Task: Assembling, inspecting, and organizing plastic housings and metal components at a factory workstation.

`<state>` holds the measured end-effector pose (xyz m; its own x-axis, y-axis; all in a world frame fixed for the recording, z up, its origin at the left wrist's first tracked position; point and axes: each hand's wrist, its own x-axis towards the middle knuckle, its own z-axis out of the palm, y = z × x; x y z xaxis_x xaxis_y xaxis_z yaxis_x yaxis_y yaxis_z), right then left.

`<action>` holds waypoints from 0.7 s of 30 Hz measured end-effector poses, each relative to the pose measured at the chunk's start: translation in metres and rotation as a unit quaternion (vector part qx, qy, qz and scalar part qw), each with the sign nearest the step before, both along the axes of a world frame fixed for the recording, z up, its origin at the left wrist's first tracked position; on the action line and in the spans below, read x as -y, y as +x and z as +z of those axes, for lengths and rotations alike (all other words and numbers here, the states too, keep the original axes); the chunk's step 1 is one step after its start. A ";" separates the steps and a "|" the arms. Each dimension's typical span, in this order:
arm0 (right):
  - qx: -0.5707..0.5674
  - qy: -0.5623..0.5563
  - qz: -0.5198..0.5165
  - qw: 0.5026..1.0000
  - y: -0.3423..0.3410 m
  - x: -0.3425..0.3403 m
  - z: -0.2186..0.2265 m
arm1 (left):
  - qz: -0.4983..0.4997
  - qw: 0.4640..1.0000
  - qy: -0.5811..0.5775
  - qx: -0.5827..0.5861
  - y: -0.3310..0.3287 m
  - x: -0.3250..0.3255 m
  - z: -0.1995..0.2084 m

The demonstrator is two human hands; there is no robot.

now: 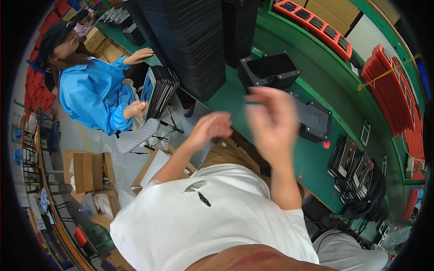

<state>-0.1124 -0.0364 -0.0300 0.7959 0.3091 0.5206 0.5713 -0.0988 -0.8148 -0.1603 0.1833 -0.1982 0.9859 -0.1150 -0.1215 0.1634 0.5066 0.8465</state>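
Note:
My left hand hovers just off the near edge of the green workbench, its fingers loosely stretched and empty. Slightly smeared by motion, my right hand is raised over the bench with thumb and fingers apart; I see nothing in it. Beyond it stands a black box-shaped housing with a dark recessed top and corner posts. To its right, partly behind my right hand, lies a second dark grey housing with screws at its corners.
Tall stacks of black trays rise at the far left of the bench. Black and silver frames are piled at the right. Red trays stand behind the green ledge. A co-worker in blue holds dark panels; cardboard boxes sit on the floor.

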 end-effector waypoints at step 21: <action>-0.036 -0.262 0.261 0.928 0.033 -0.231 -0.034 | 0.188 0.924 -0.333 0.000 -0.075 -0.043 0.050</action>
